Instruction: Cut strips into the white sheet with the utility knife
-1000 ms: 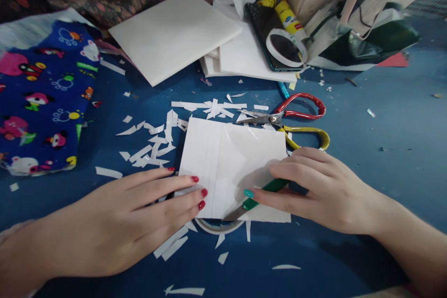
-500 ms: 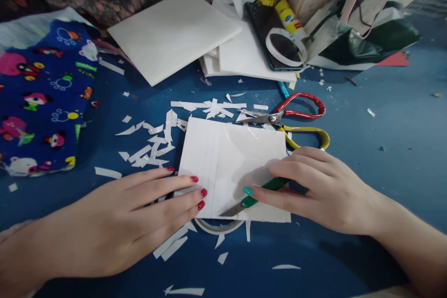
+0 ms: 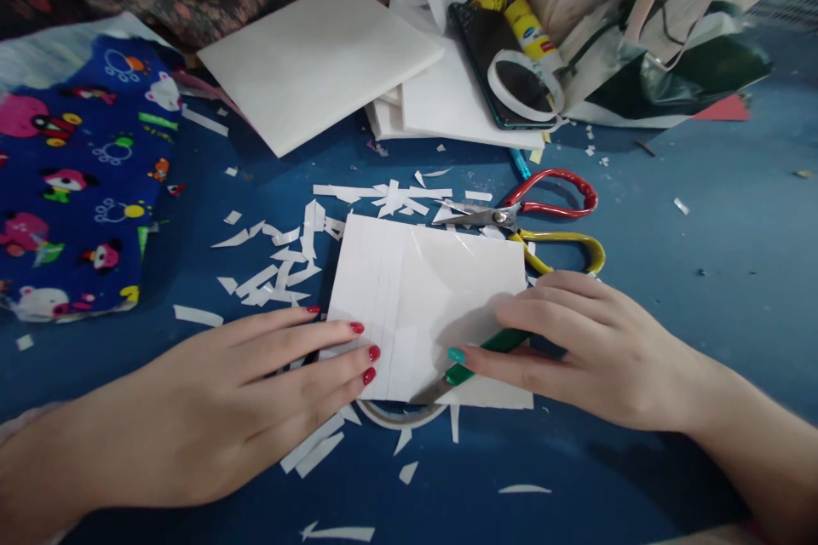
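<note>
A white foam square (image 3: 434, 289) lies on the blue table, scored with several straight lines near its left side. My left hand (image 3: 256, 392) lies flat with fingers spread, its red-nailed fingertips pressing the square's left edge. My right hand (image 3: 588, 349) is closed on a green-handled craft knife (image 3: 482, 353). The knife's blade tip rests at the square's near edge. A tape ring (image 3: 400, 415) peeks out from under that edge.
White offcuts (image 3: 287, 268) litter the table left of and behind the square. Red and yellow scissors (image 3: 537, 221) lie just behind my right hand. Farther back are white foam sheets (image 3: 319, 60), a phone with a tape ring (image 3: 524, 89), glue, bags, and patterned cloth (image 3: 70, 179) at left.
The knife blade slid back toward me along the square, from slightly up the sheet to its near edge. My left hand has not moved.
</note>
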Demonstrator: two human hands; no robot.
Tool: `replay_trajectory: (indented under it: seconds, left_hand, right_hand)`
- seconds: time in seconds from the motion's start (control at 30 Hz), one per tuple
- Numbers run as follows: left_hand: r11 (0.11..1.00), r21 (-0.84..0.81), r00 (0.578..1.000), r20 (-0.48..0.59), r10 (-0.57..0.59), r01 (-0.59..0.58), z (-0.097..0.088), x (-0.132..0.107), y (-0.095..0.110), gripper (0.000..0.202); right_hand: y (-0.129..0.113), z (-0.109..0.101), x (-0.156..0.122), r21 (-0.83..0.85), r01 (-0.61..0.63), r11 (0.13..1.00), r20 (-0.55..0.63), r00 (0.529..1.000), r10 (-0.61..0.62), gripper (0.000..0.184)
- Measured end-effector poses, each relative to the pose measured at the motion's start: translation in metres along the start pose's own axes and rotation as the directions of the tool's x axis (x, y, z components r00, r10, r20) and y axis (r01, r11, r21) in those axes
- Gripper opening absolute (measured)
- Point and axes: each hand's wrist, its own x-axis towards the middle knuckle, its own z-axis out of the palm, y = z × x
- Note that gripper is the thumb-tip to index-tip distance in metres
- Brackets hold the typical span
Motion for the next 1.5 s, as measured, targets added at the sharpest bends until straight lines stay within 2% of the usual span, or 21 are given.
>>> replay_trajectory:
  seconds: [0.97, 1.5]
  left_hand:
    - [0.999, 0.045, 1.000, -0.002, 0.003, -0.003, 0.0026, -0.0021, -0.0007, 0.040]
    - [1.000, 0.009, 1.000, -0.024, -0.005, 0.005, 0.0028, -0.0028, -0.0007, 0.037]
  right_hand:
    - [0.0003, 0.0051, -0.0054, 0.019, -0.057, 0.998, -0.015, 0.998, 0.058, 0.023]
    - [0.0010, 0.0033, -0.0058, 0.039, -0.066, 0.997, -0.006, 0.998, 0.066, 0.025]
